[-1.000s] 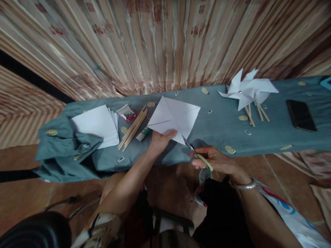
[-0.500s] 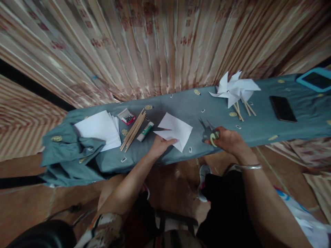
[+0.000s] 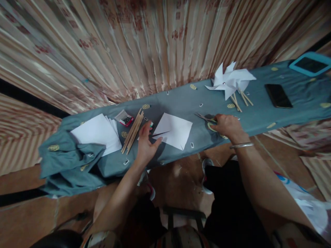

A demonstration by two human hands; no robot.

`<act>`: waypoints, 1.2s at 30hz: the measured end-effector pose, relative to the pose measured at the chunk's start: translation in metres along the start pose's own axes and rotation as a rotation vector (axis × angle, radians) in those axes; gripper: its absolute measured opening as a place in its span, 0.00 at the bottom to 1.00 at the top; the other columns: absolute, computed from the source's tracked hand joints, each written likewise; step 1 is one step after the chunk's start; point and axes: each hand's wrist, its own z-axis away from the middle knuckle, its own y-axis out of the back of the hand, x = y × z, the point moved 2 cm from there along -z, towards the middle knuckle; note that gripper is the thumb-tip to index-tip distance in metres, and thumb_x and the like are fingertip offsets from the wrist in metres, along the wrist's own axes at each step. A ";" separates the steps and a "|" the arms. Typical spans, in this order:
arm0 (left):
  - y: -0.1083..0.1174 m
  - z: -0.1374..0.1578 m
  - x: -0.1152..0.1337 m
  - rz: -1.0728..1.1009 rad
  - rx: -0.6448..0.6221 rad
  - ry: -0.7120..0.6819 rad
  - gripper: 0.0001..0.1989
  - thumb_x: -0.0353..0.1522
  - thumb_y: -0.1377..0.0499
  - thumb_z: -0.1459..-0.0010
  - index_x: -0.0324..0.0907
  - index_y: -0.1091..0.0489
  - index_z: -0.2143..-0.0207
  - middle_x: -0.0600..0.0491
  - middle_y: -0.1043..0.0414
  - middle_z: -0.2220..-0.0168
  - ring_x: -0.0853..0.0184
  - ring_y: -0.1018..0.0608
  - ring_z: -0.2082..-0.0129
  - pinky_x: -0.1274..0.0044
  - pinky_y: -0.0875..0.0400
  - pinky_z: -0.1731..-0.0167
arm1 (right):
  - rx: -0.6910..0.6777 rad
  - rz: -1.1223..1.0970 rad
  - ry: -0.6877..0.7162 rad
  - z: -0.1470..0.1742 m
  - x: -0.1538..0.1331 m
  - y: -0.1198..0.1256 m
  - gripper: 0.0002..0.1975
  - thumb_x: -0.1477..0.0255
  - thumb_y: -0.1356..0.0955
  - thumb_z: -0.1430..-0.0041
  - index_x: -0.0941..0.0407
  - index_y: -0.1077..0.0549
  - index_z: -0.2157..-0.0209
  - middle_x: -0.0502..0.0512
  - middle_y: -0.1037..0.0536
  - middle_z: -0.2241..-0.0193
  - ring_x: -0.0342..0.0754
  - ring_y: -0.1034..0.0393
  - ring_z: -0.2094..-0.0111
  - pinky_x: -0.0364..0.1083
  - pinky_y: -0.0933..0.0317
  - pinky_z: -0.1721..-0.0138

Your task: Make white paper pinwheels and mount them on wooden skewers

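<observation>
A white paper square lies on the cloth, with slits cut in from its left and lower corners. My left hand is just left of it, thumb and fingers apart. That hand mostly hides the glue stick, whose green and white end shows by the fingertips; contact with it cannot be made out. On the right, my right hand has its fingers on the green handles of the scissors, which are low at the cloth and point left.
Wooden sticks, a small box of pins and stacked white paper lie to the left. Paper pinwheels on sticks, a black phone and a blue-framed tablet lie to the right. A curtain hangs behind.
My left hand has let go of the paper and moved left to the glue stick. The paper now lies flat. My right hand has lowered the scissors, turning their blades leftward.
</observation>
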 end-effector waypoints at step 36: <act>0.044 -0.003 -0.018 -0.565 -0.107 -0.109 0.23 0.33 0.39 0.42 0.38 0.34 0.44 0.41 0.30 0.46 0.52 0.29 0.45 0.61 0.35 0.43 | 0.270 -0.399 0.434 0.003 -0.124 -0.011 0.30 0.60 0.41 0.36 0.64 0.39 0.38 0.72 0.35 0.38 0.63 0.41 0.38 0.60 0.43 0.42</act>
